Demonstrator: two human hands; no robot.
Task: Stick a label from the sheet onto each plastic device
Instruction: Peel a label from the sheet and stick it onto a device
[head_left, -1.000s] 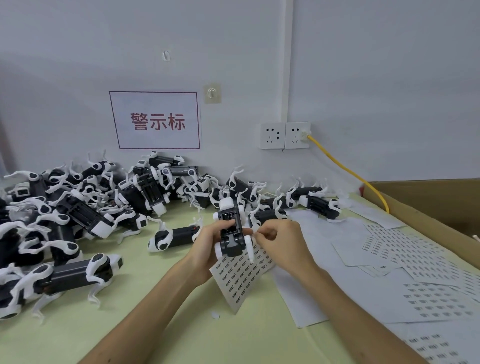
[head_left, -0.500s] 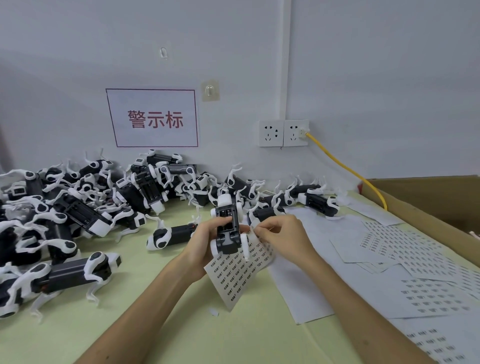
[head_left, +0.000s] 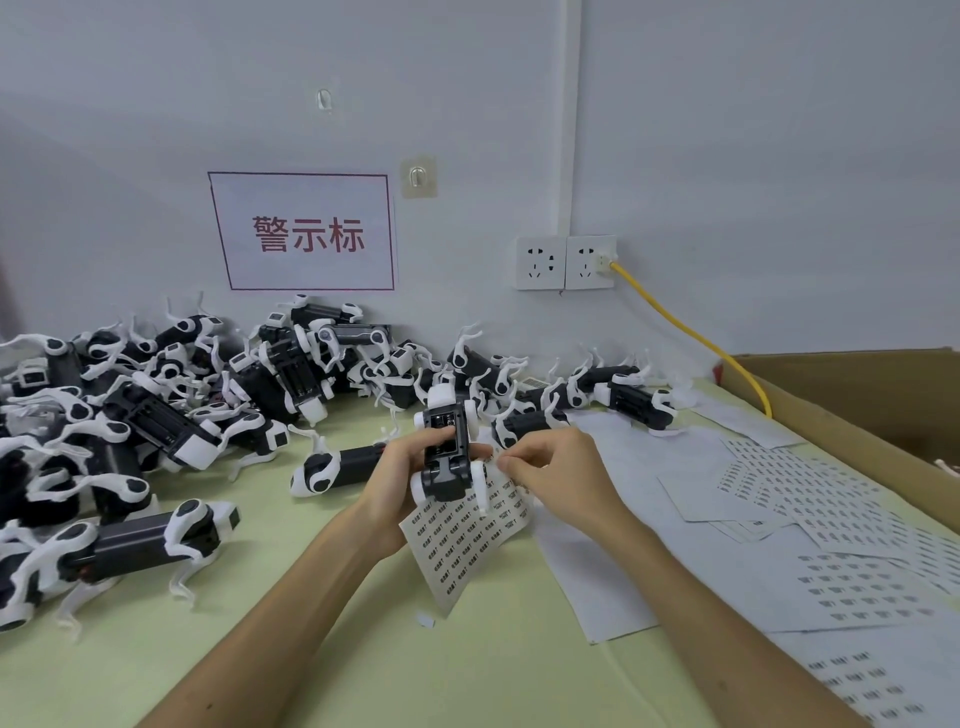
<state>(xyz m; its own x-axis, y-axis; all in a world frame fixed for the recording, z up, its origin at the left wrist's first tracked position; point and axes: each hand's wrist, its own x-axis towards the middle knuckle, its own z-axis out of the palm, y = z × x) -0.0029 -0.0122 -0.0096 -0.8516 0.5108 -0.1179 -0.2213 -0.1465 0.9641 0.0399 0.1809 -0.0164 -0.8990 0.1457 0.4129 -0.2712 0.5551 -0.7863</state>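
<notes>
left hand (head_left: 400, 467) fingers clamp device (head_left: 447, 457) and label sheet (head_left: 457, 551); right hand (head_left: 561, 478) fingers pinch the sheet edge beside them, apparently peeling; next calls for square placement.

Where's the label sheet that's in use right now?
In the head view, centre: the label sheet sits under the device gripped by the left hand, with the right hand pinching its upper edge.

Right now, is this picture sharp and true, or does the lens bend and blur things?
Head view: soft, even light, faint shadows, no glare; the wall sign reads sharp, though its sides lean from the wide lens; print on the label sheet is too small and soft to read.
</notes>
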